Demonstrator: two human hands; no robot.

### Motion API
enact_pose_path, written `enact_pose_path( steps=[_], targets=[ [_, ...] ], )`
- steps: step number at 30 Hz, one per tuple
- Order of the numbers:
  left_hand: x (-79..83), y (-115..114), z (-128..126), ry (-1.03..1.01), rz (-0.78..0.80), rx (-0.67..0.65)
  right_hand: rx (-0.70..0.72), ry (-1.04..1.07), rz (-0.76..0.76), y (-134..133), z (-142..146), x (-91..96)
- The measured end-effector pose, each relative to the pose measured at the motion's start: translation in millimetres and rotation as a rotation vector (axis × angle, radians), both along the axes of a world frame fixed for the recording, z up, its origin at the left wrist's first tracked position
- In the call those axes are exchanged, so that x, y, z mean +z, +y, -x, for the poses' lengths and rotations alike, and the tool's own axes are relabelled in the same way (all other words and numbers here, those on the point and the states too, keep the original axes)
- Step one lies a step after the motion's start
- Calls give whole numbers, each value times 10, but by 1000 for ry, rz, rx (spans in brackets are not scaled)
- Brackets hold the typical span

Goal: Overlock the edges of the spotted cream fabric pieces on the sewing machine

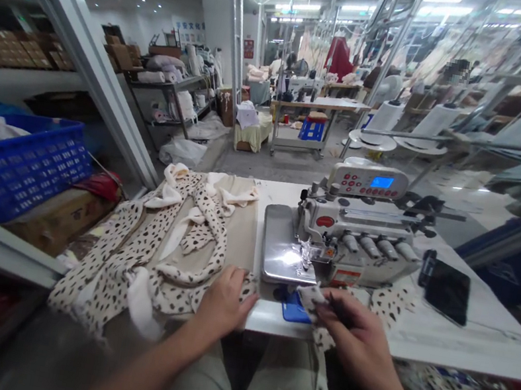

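A cream fabric with black spots (164, 252) lies piled on the table left of a white overlock sewing machine (358, 239). My left hand (221, 302) rests on the pile's near edge, fingers curled down onto the cloth. My right hand (352, 332) pinches a small piece of the same spotted fabric (310, 296) at the table's front edge, just below the machine's metal plate (281, 249) and presser foot (306, 255). More spotted cloth (390, 302) lies under the machine's right side.
A black phone (448, 292) lies on the white table (492, 337) right of the machine. A blue plastic basket (17, 169) stands at the left over a cardboard box (59, 220). Thread cones (385, 119), shelves and other work tables fill the background.
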State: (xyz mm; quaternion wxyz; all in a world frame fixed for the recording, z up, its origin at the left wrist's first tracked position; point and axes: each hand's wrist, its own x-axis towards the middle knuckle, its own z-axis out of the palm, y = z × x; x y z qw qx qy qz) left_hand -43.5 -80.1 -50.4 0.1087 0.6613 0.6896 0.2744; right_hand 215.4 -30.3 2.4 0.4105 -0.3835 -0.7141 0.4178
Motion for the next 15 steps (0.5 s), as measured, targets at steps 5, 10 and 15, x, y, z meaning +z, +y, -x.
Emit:
enact_pose_path(
  steps=[5,10,15],
  targets=[
    [24,180,102,-202,142,92,184,-146,-116,-61,35,-6],
    [68,197,252,-416,209,147,273,-250,-76,-105,156,-5],
    [247,156,308,-683,150,184,259,-276,-14,-87,383,39]
  ],
)
